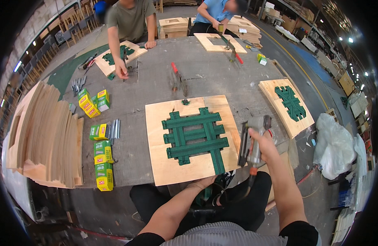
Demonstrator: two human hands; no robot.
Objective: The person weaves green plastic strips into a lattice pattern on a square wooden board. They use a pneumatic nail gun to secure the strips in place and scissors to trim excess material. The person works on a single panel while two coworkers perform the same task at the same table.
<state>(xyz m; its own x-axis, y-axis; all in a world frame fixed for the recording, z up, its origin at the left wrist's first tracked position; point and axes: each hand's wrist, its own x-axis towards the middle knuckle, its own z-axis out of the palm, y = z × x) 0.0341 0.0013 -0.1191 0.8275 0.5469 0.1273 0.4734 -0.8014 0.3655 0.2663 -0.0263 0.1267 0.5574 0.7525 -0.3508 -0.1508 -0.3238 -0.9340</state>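
Note:
A square plywood board (161, 170) lies in front of me at the table's near edge. Green webbing straps (197, 150) cross over the opening in its middle, and one strap runs down to the near edge. My right hand (266, 145) grips a pneumatic staple gun (254, 156), held upright beside the board's right edge. At the near edge, below the end of that strap, is my left hand (206, 181). Its fingers are mostly hidden by the board. More green webbing hangs beneath, over my lap.
Stacked plywood panels (53, 135) stand at left, beside green and yellow staple boxes (103, 151) and loose staple strips (115, 129). A webbed board (271, 92) lies at right, near a plastic bag (334, 141). Red-handled pliers (175, 74) lie beyond my board. Two people work across the table.

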